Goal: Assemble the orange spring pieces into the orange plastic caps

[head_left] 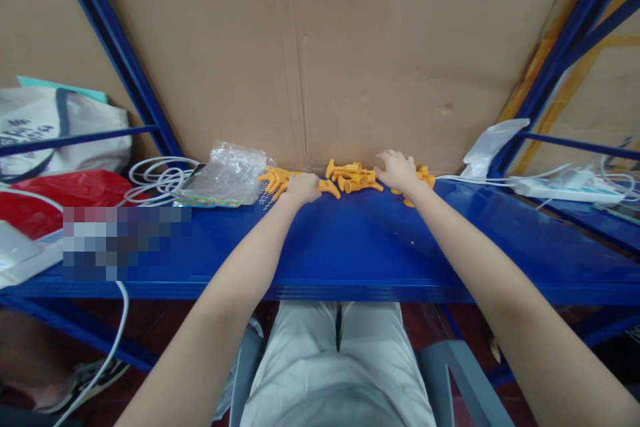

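Orange pieces [356, 177], left hand [303, 188] curled over some, right hand [399, 170] half-open, both grips unclear

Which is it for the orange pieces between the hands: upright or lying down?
Lying down: the orange pieces rest jumbled together, their long parts stretched along the blue tabletop.

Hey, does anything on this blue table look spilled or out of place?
Possibly: small shiny bits lie scattered beside the orange pieces near the left hand, and a tiny pale speck sits apart on the blue tabletop, as if strayed. They're too small to identify.
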Motion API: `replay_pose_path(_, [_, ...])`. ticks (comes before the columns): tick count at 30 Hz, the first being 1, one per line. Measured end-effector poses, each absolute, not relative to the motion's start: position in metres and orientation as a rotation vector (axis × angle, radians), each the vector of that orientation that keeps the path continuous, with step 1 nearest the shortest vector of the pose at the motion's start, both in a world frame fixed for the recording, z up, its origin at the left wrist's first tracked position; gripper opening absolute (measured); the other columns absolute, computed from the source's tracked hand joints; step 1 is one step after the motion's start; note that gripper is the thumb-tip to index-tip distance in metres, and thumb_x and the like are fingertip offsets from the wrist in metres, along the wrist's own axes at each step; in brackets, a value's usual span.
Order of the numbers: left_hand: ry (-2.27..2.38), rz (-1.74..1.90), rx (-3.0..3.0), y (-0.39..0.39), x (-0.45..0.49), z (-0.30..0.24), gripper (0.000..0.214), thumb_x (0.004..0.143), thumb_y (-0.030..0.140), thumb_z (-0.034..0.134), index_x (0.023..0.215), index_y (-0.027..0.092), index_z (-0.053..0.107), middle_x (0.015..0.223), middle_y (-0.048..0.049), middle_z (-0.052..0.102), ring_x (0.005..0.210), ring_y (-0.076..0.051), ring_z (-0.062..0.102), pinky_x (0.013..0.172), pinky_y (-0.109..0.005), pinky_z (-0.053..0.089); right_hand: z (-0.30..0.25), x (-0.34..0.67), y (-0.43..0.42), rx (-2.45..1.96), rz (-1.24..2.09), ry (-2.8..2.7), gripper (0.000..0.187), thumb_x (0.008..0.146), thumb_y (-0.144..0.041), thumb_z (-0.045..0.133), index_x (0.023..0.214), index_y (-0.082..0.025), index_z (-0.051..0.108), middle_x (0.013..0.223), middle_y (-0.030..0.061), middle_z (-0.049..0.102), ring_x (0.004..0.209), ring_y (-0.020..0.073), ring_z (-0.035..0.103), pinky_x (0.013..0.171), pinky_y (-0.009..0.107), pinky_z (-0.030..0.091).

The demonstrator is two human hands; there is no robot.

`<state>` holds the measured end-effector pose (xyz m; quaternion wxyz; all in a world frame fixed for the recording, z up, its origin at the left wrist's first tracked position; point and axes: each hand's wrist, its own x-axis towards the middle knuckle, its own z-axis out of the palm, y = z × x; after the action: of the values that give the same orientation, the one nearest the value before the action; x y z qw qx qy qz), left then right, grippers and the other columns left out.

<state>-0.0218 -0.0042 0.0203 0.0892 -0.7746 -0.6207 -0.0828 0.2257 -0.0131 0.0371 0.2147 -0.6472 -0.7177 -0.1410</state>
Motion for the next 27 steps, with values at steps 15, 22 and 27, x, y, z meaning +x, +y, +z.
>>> replay_pose_path(15, [-1.643, -1.555, -2.656, 0.032, -0.037, 0.014, 0.008, 0.074, 0.021, 0.074, 0.079, 0.014, 0.075, 0.072, -0.0021, 0.072, 0.07, -0.014, 0.063, 0.068, -0.025, 0.05, 0.033, 0.268, -0.032, -2.253, -0.194, -2.021, 0.042, 0.096, -0.03, 0.055, 0.134, -0.019, 0.07, 0.137, 0.0159, 0.069, 0.129, 0.0343, 0.062, 0.106, 0.047, 0.047])
replay_pose_path(22, [-1.634, -1.769, -2.653, 0.027, -0.028, 0.018, 0.008, 0.075, 0.019, 0.076, 0.079, 0.015, 0.071, 0.073, -0.0002, 0.07, 0.07, -0.013, 0.062, 0.073, -0.026, 0.052, 0.027, 0.275, -0.029, -2.203, -0.273, -1.989, 0.052, 0.095, -0.025, 0.051, 0.145, -0.015, 0.06, 0.146, 0.019, 0.061, 0.132, 0.0344, 0.059, 0.106, 0.05, 0.047])
replay_pose_path(27, [-1.686, -1.665, -2.766, 0.026, -0.023, 0.014, 0.013, 0.076, 0.022, 0.078, 0.08, 0.014, 0.068, 0.069, 0.0015, 0.066, 0.066, -0.011, 0.059, 0.07, -0.025, 0.049, 0.027, 0.28, -0.03, -2.217, -0.33, -1.936, 0.047, 0.095, -0.025, 0.051, 0.141, -0.017, 0.064, 0.143, 0.0184, 0.063, 0.134, 0.0343, 0.057, 0.106, 0.05, 0.047])
